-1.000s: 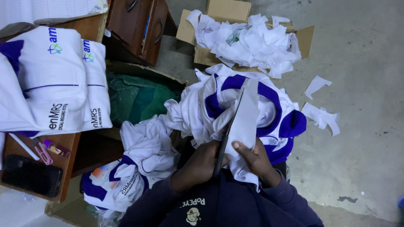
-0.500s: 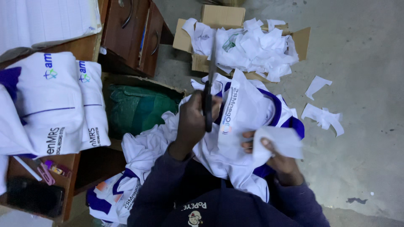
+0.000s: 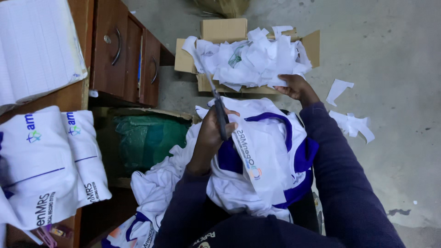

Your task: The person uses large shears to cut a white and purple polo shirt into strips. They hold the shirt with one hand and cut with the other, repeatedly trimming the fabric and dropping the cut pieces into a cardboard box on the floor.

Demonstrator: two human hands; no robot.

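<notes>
1. The left hand (image 3: 212,133) is closed around a pair of scissors (image 3: 216,103), blades pointing away toward the box.
2. Under that hand, a white and blue garment (image 3: 264,156) lies heaped on the lap, with more garments spilling down on the left.
3. Left of the heap, an open carton holds a green plastic bag (image 3: 146,138).
4. The right hand (image 3: 294,86) reaches out to the near edge of a cardboard box (image 3: 224,31), fingers closed on a white scrap.
5. The box is heaped with white fabric scraps (image 3: 252,59).
6. To the right is bare concrete floor (image 3: 395,55) with loose scraps (image 3: 351,121).
</notes>
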